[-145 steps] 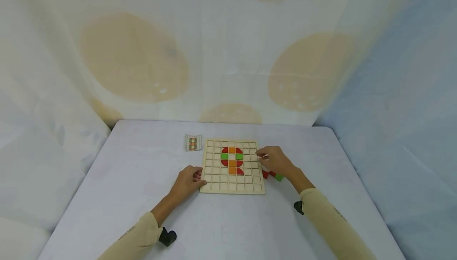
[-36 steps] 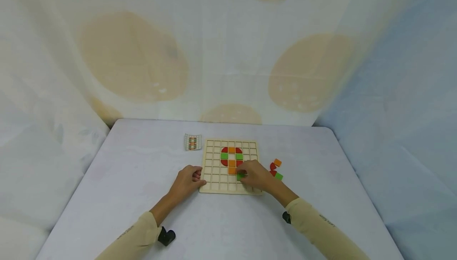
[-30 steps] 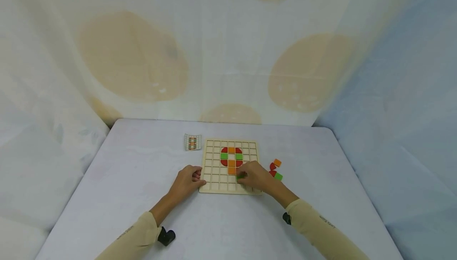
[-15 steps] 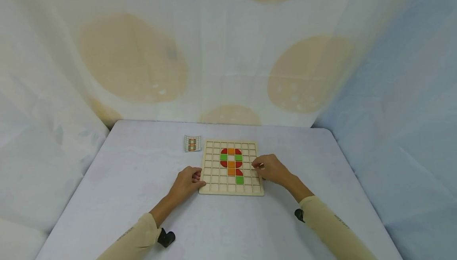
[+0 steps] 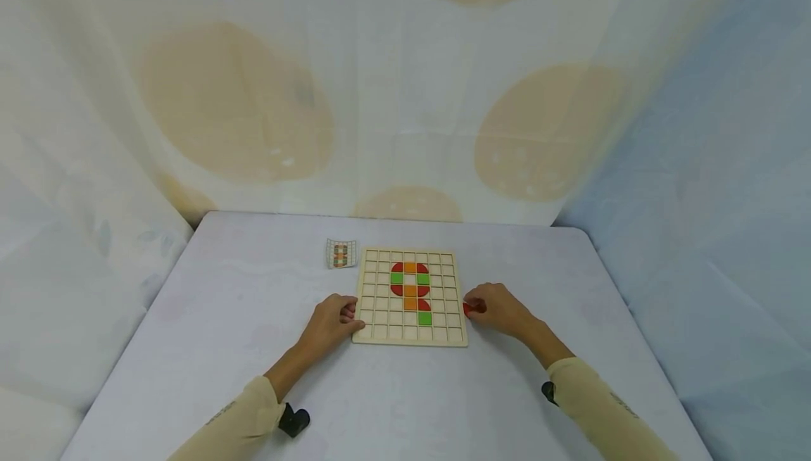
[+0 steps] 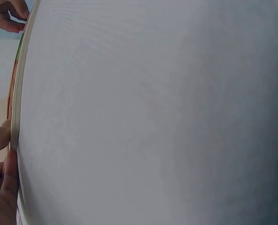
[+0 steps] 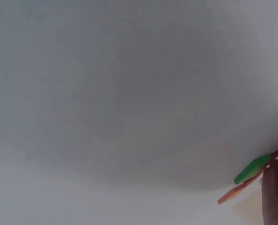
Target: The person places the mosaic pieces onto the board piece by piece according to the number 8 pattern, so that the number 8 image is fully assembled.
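Note:
The wooden grid board point(image 5: 380, 333) lies on the table with red, orange and green tiles set in its cells. My left hand point(image 5: 331, 320) grips its left edge, thumb on top and fingers at the side; the left wrist view shows those fingers point(image 6: 8, 183) against the edge. Just off the board's right side, my right hand point(image 5: 497, 307) pinches a red quarter-round tile point(image 5: 467, 309) between thumb and fingers. In the right wrist view a green tile point(image 7: 252, 169) and an orange tile point(image 7: 231, 193) lie close to that hand, which hides them in the head view.
A small pattern card point(image 5: 341, 254) with a coloured grid lies beyond the board's left corner. The white table point(image 5: 253, 264) meets hanging cloth at the back and sides. Dark wrist cameras point(image 5: 294, 420) sit beneath both sleeves.
My right hand set a green tile into the board's lower part, let it go, and moved right to the loose tiles, where it pinches a red one. My left hand has stayed on the edge.

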Demonstrator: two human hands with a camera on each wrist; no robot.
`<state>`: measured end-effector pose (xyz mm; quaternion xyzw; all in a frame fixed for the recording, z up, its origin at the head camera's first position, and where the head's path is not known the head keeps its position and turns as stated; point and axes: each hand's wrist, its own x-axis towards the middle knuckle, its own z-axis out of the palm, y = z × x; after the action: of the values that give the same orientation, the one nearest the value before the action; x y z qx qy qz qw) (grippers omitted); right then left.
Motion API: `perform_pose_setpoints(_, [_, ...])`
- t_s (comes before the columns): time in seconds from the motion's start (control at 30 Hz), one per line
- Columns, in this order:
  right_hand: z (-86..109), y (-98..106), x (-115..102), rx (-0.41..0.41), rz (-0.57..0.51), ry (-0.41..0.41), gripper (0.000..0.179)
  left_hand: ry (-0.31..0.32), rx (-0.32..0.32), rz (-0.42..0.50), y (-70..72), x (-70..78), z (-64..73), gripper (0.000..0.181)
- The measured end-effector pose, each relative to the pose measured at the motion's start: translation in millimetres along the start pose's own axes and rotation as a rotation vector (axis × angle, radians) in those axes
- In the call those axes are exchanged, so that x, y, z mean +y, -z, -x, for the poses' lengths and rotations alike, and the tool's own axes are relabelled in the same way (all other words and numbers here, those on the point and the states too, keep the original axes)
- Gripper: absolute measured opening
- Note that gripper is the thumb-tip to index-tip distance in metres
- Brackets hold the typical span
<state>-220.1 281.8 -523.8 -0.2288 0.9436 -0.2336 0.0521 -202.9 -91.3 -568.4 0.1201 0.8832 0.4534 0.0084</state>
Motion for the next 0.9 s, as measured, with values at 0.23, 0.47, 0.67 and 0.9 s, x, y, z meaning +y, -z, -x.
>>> perform_pose_setpoints(0.23, [-3.8,-4.7,-2.9,0.001,0.055,0.049,0.022,0.001,-0.005,0.016,-0.9,-1.1,-0.5,0.050])
perform_pose_setpoints(0.47, [-2.6,-3.4,-4.6,0.024,0.092,-0.004,0.025,0.016,0.001,0.009,0.3,-1.0,-1.2,0.051])
perform_pose_setpoints(0.67, [-2.0,-3.4,-5.4,0.018,0.105,-0.015,0.026,0.021,0.000,0.003,1.1,-0.7,-1.2,0.051])
perform_pose_setpoints(0.9, [-0.1,-3.6,-2.0,0.055,0.128,0.013,0.034,0.020,-0.001,0.006,1.4,1.6,-0.8,0.050])
